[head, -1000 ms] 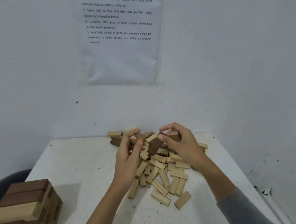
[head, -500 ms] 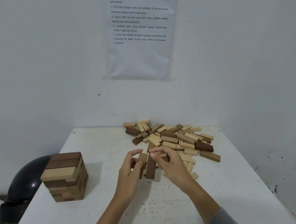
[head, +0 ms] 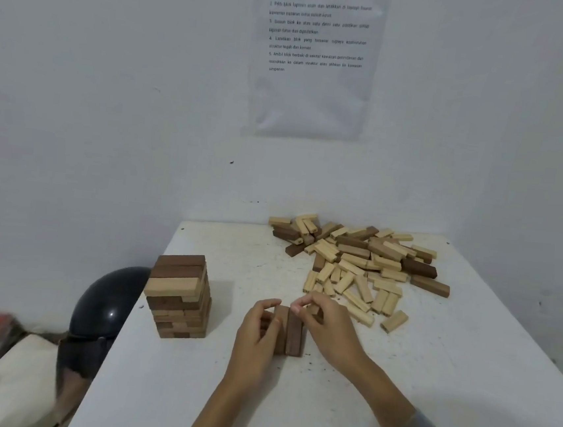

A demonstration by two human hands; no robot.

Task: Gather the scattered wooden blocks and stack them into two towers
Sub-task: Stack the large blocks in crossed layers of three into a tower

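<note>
Dark blocks (head: 292,333) between 2 hands, left hand (head: 256,331) and right hand (head: 329,328) both pinching them

Block tower (head: 179,296), dark and light layers, upright near tabletop (head: 429,382) left edge. Loose block pile (head: 361,262) at far right. Dark blocks (head: 291,331) side by side, front centre.

1. a single view, worn on the person's head; it faces forward and down across the white table (head: 429,382) towards the wall (head: 112,93) corner behind it;
2. wide-angle and near; both forearms reach in from below; the left hand (head: 256,331) and right hand (head: 330,331) hold dark blocks (head: 292,335) around mid-frame;
3. the wall fills the upper half, the table the lower right.
</note>
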